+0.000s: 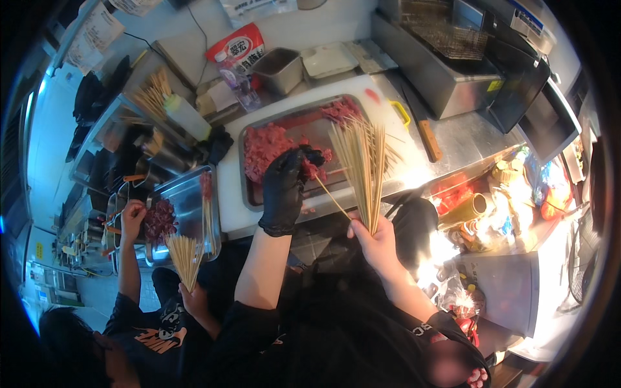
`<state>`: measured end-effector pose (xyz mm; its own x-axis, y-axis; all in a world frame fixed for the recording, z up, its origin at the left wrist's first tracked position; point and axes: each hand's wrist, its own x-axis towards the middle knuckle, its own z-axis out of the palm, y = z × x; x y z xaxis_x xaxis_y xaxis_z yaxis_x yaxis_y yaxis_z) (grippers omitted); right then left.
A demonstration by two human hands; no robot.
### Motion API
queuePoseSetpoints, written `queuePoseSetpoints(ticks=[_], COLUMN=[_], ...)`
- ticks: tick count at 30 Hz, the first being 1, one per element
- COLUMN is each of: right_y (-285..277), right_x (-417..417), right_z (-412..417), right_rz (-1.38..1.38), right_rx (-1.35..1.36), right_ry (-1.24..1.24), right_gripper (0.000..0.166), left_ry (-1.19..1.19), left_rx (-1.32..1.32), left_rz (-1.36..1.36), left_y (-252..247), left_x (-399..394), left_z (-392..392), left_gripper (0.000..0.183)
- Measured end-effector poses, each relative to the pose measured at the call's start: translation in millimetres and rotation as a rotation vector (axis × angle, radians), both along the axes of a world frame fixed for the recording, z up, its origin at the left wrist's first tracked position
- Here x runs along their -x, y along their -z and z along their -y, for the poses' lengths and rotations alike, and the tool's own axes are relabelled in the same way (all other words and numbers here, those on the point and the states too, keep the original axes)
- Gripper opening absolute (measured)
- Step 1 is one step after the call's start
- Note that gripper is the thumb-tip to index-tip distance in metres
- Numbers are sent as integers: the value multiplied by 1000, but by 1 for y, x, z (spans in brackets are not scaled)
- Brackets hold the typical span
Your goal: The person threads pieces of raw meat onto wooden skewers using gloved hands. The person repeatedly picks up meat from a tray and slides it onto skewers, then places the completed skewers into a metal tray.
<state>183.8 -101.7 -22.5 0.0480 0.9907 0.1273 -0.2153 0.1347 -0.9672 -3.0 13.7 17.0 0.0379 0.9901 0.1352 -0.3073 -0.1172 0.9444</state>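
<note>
My left hand [286, 186], in a black glove, pinches a piece of raw red meat [313, 169] over a metal tray [252, 199]. The tip of a single bamboo skewer [331, 196] is at that meat. My bare right hand [373, 237] grips the skewer's other end together with a thick upright bundle of bamboo skewers [364, 169]. A heap of raw meat [266, 148] fills the tray's left part, and a smaller pile [341, 110] lies at its far right corner. The tray rests on a white cutting board [230, 213]. More skewers lie partly hidden behind the bundle.
On the left a co-worker holds a skewer bundle [185, 254] beside a second metal tray [216, 242] with meat and skewers. A knife [429, 140] lies on the steel counter right of the board, near a yellow handle [400, 114]. Beyond the board are a steel container [279, 72] and a fryer [451, 87].
</note>
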Motion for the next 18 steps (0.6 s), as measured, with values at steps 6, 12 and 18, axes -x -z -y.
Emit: queuePoseSetpoints(ticks=[6, 12, 18], right_y=[-10, 2, 1], right_x=[-9, -13, -11], right_z=[-2, -2, -2], right_rz=[-290, -217, -290], right_rx=[332, 286, 307], right_ry=[-172, -89, -77], right_gripper=[16, 17, 17], left_ry=[45, 118, 124], left_rx=[41, 143, 173], left_rz=[127, 267, 227], left_y=[-4, -17, -11], left_x=[0, -13, -16], left_z=[0, 6, 6], left_gripper=[27, 26, 25])
